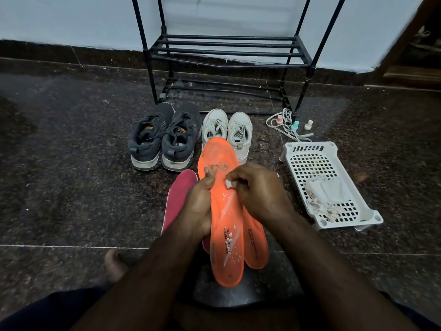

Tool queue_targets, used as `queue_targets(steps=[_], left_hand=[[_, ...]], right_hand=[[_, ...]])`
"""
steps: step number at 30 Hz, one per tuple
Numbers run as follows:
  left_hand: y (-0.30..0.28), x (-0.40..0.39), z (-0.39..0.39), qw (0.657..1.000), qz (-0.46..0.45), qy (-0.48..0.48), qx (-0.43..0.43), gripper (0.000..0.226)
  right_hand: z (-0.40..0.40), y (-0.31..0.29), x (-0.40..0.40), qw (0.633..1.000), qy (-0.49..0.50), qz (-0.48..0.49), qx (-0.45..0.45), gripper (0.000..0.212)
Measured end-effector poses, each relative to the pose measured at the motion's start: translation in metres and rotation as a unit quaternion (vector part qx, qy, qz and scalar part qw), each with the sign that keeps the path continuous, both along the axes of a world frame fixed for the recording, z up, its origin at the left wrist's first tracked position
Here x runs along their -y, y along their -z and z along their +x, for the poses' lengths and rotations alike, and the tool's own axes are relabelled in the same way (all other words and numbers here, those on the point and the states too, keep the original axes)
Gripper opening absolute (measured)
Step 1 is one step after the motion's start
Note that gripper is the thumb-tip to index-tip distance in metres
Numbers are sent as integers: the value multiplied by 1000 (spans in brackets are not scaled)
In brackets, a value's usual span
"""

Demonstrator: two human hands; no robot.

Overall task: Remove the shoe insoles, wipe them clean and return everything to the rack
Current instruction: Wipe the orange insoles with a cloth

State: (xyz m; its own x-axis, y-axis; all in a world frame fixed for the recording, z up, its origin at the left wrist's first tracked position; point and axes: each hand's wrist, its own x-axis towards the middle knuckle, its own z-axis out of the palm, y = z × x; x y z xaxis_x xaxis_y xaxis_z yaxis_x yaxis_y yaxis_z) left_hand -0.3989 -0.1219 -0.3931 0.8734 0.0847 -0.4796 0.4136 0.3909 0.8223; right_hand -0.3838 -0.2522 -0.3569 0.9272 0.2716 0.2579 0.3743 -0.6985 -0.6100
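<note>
Orange insole (226, 235), centre frame: left hand (199, 206) grips its edge, right hand (259, 189) pinches white wipe (229, 184) against it.

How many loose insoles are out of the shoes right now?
3 visible: one orange foam insole held in the left hand, a second orange insole under it, and a dark pink insole on the floor to the left. More may be hidden underneath.

Matt orange foam insole (225, 211), speckled polished stone floor (71, 163), perforated white plastic basket (307, 161), black metal rack (226, 51).
</note>
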Motion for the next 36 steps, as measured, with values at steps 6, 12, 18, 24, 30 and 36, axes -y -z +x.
queue_targets(steps=[6,12,18,24,30,36], left_hand=[[7,-2,3,999,-36,-5,-6,49],[5,-1,3,996,-86,-18,4,51],[4,-5,2,997,-68,-27,0,52],[-2,-4,1,999,-40,-30,17,52],[-10,-2,0,999,-25,-28,34,53],[-10,-3,-4,998,-32,14,48,54]], right_hand=[[-2,6,-6,998,-18,-58,-19,24],[1,-1,0,1000,9,4,-12,20],[0,1,1,999,8,-13,-30,17],[2,-2,3,999,25,16,-45,22],[2,-1,4,996,54,60,-32,20],[6,2,6,993,81,79,-15,15]])
